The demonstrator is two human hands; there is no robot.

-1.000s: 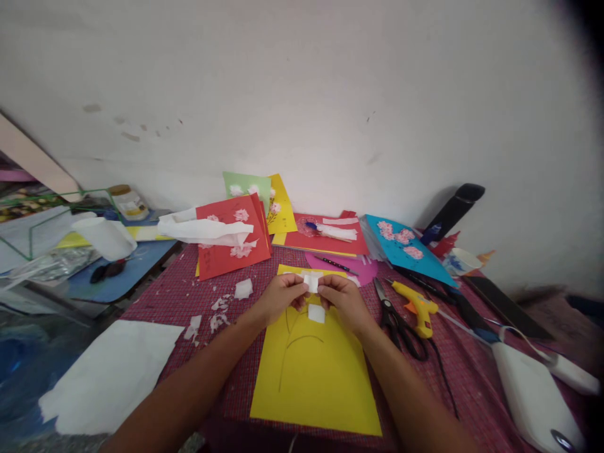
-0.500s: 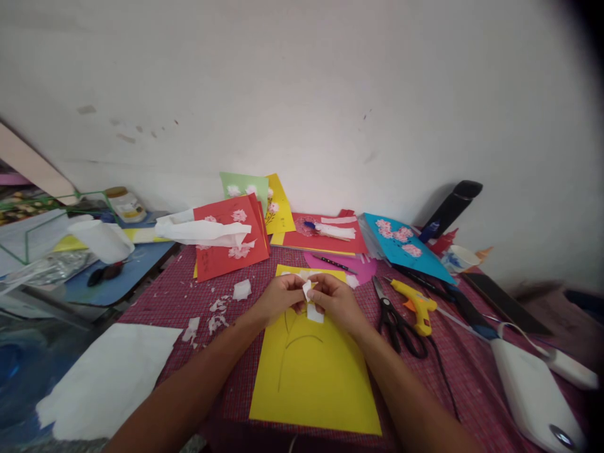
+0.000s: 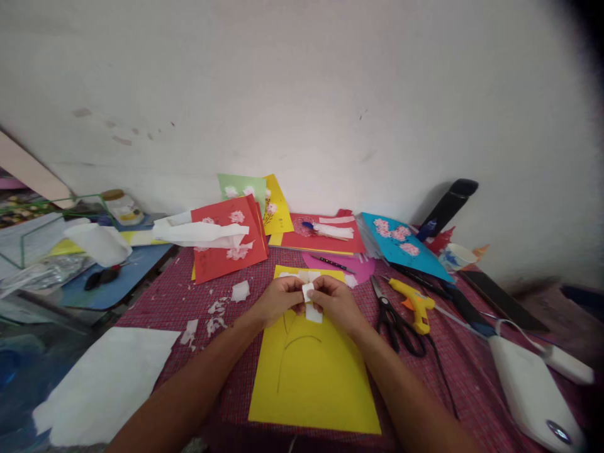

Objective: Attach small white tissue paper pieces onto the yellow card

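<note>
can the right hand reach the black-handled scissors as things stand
Likely yes: the black-handled scissors lie to the right of the right hand, their handles uncovered, with the yellow glue gun beyond them. The hand holds a small white paper piece, though, so it may need to let go first.

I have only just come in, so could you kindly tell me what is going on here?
The person's left hand and right hand pinch a small white paper piece between them, above a yellow sheet bearing drawn curved lines. Another white piece lies on the sheet just below. Scissors and a yellow glue gun lie to the right, and a blue card with pink flowers is farther back.
</note>
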